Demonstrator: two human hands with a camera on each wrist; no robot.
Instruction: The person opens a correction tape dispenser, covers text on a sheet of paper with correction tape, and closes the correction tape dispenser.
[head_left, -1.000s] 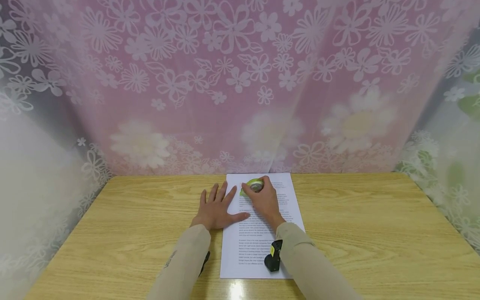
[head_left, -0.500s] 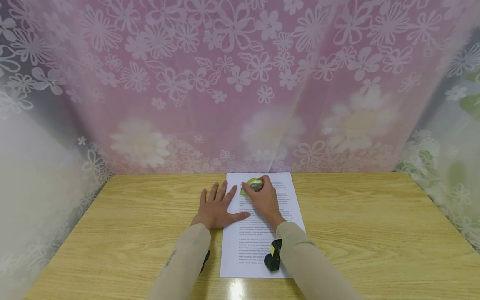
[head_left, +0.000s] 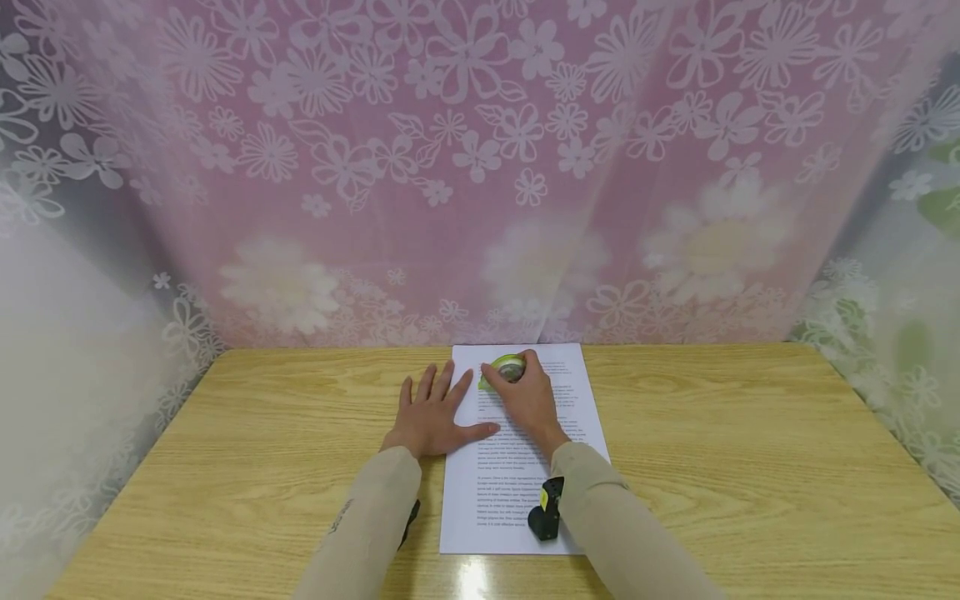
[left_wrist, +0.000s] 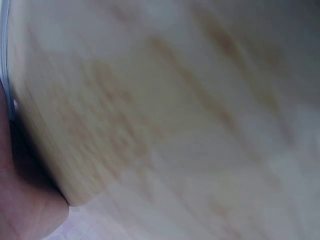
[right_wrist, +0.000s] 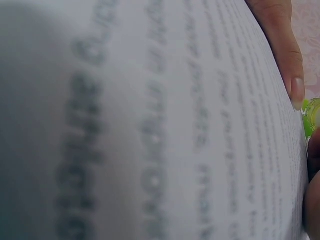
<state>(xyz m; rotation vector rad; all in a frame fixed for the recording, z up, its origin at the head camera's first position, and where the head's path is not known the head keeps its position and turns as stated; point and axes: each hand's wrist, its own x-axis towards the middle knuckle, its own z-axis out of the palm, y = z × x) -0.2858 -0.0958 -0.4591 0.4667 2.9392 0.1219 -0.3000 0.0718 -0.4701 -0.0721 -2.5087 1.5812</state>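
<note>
Near the top left of a printed sheet of paper (head_left: 465, 500), my right hand (head_left: 529, 400) pinches a green, rounded correction tape (head_left: 512, 367) between thumb and fingers. Its lower end meets the page, though the tip is too small to make out. My left hand (head_left: 431, 417) rests flat with spread fingers, partly on the table and partly on the sheet's left edge. In the right wrist view, the left thumb (right_wrist: 287, 55) lies on the paper, and a bit of the green correction tape (right_wrist: 311, 115) shows beyond it. The left wrist view catches only part of the left hand (left_wrist: 30, 215).
The sheet lies on a wood-grain table (head_left: 712, 467), its top near the back edge. A pink flowered curtain (head_left: 420, 225) hangs behind the table, with pale flowered sheeting at both sides. A black wrist camera (head_left: 546, 510) sits over the lower right of the page.
</note>
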